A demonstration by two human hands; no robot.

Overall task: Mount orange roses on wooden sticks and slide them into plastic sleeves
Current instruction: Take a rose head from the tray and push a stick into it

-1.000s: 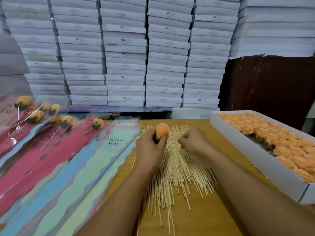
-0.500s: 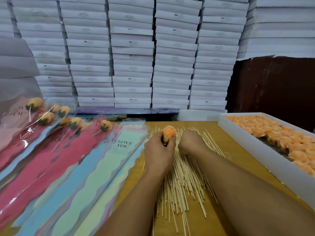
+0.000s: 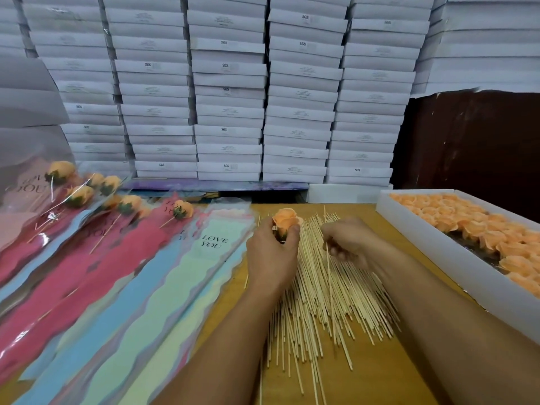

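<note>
Nearest, two bare forearms reach forward over a wooden tabletop [image 3: 380, 375]. Beneath them a loose pile of sticks [image 3: 321, 302] fans out across the wood. The left hand [image 3: 270, 255] has its fingers curled round the green base of an orange rose [image 3: 285, 222], holding the bloom upright above the far end of the pile. Just beside it, the right hand [image 3: 347, 244] pinches one stick [image 3: 328, 273], which slants down toward the pile.

To the left, sleeves [image 3: 117, 287] in pink, blue, green and yellow lie overlapped; one reads "LOVE YOU". Farther up that side, filled sleeves [image 3: 79, 200] hold roses already on sticks. To the right, a white tray [image 3: 438, 238] carries rows of orange rose heads. At the back, white boxes [image 3: 228, 97] are stacked high against the wall.
</note>
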